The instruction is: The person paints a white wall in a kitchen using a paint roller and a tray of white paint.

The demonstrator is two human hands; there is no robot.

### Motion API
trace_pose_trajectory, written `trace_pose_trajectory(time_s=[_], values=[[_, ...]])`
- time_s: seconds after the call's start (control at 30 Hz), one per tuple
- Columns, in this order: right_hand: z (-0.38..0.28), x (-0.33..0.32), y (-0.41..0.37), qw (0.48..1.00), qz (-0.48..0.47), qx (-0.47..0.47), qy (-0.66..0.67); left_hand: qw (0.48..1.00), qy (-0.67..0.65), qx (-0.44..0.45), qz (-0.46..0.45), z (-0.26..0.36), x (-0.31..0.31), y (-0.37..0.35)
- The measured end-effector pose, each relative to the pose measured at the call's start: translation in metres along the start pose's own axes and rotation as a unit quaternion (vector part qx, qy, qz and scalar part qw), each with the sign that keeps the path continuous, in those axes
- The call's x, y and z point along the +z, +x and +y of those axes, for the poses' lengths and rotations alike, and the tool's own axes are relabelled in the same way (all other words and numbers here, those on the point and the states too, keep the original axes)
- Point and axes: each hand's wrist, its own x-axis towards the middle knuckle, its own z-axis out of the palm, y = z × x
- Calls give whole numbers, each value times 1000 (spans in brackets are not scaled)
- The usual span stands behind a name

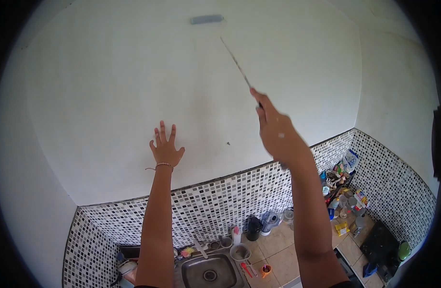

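Note:
My right hand (281, 130) is wrapped round the handle of a paint roller (207, 19). Its thin metal rod slants up and left from my fist, and the grey-blue roller sleeve lies level against the upper part of the white wall (110, 91). Most of the handle is hidden inside my fingers. Lower down and to the left, my left hand (167, 150) rests on the same wall with its fingers spread and holds nothing. A thin bracelet (163, 166) circles that wrist.
Below the wall runs a black-and-white mosaic tile band (220, 192). The tiled counter (278, 247) carries a steel sink (208, 271), a strainer (240, 252), an orange cup (266, 270), a black jug (254, 228) and a blender jar (270, 222). Clutter and a black stove (381, 249) stand right.

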Motion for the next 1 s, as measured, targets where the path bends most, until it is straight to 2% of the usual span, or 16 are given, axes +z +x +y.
trace_pose_trajectory(time_s=[0.07,0.13,0.2,0.37,0.43,0.53,0.67,0.7,0.77,0.8,0.83,0.97,1.0], values=[[16,19,-26,1000,7,-15,5,1000,4,1,2,-1,1,1],[17,28,-61,998,-37,47,29,1000,-2,3,4,-3,3,-1],[19,37,-81,996,-65,62,17,1000,-15,11,10,-4,0,-1],[24,42,-30,999,32,-30,3,1000,-19,12,11,-6,-3,2],[-24,15,2,995,-40,88,33,1000,-12,8,7,-7,-1,6],[-46,1,40,991,-43,128,17,1000,13,3,-4,-8,3,14],[-23,12,0,991,-69,106,49,999,35,-9,-40,-2,-9,17],[19,40,-17,1000,3,-16,10,998,34,-13,-50,-2,-13,16],[20,52,-59,997,-51,46,22,998,32,-13,-56,-2,-14,18],[28,64,-64,999,-22,-6,47,998,32,-12,-58,0,-17,22],[34,64,-61,999,-24,0,26,997,30,-14,-66,1,-20,24],[-13,25,-5,995,-53,82,19,993,14,-31,-114,9,-38,31],[-22,15,13,996,-52,77,12,991,4,-39,-127,12,-40,33]])
